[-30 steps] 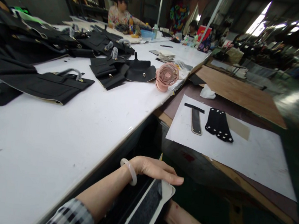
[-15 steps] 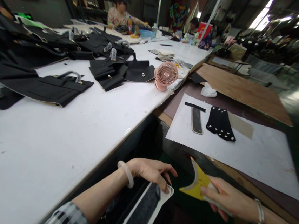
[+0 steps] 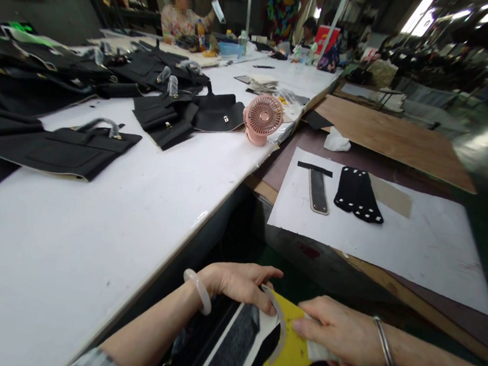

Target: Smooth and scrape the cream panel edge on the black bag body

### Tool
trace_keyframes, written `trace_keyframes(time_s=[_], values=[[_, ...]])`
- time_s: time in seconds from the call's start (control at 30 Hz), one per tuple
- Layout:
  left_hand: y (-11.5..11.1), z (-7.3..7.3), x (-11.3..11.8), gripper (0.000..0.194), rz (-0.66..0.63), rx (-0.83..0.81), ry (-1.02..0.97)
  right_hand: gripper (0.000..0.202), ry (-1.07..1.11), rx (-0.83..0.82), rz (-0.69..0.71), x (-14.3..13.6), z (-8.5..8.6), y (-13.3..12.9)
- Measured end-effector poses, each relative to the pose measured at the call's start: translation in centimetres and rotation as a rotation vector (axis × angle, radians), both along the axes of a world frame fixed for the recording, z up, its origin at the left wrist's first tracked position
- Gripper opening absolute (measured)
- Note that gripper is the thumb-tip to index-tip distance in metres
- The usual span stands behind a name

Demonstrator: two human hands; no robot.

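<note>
My left hand [image 3: 236,283], with a white bangle at its wrist, is closed on the upper end of a long strip [image 3: 231,343] that has a dark middle and a pale border. The thumb presses on its top face; the other fingertips are partly hidden. In my right hand [image 3: 337,330] is a yellow scraper [image 3: 291,340] with a concave curved edge and a pale handle. That curved edge is close by the left thumb and the strip's end; whether it touches them I cannot tell. The strip's lower part runs out of view.
Left is a white table [image 3: 135,241] with black bag parts [image 3: 57,148] and a pink fan [image 3: 263,118]. On the right, white paper [image 3: 418,251] holds a narrow strip [image 3: 318,190] and a black piece [image 3: 358,195] with white squares. A co-worker [image 3: 180,18] sits behind, holding up a pale object.
My right hand has brought the scraper leftward to the strip's end beside my left hand. The left hand still grips the strip. The view has shifted slightly, and the co-worker has raised a pale object.
</note>
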State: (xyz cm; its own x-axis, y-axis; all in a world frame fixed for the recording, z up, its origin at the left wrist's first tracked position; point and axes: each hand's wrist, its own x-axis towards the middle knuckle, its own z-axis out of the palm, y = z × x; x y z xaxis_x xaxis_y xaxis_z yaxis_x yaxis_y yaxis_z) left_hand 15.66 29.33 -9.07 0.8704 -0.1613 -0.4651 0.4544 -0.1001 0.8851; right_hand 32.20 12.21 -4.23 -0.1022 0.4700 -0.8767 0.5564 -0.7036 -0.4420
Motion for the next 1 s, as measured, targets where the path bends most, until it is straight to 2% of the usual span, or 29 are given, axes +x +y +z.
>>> trace_keyframes(time_s=[0.17,0.37,0.83,1.0], values=[[0.0,0.1,-0.1,0.106,0.007,-0.041,0.024,0.03,-0.022,0.002,-0.006,0.4,0.1,0.1],[0.2,-0.1,-0.1,0.107,-0.01,0.088,-0.012,0.03,-0.01,-0.034,-0.006,0.3,-0.5,0.3],[0.0,-0.5,-0.3,0.109,0.053,-0.005,-0.019,0.026,0.034,-0.118,-0.08,-0.9,-0.7,0.4],[-0.1,-0.5,-0.4,0.112,0.081,-0.059,-0.022,0.029,0.042,-0.164,-0.13,-1.3,-1.3,-0.1]])
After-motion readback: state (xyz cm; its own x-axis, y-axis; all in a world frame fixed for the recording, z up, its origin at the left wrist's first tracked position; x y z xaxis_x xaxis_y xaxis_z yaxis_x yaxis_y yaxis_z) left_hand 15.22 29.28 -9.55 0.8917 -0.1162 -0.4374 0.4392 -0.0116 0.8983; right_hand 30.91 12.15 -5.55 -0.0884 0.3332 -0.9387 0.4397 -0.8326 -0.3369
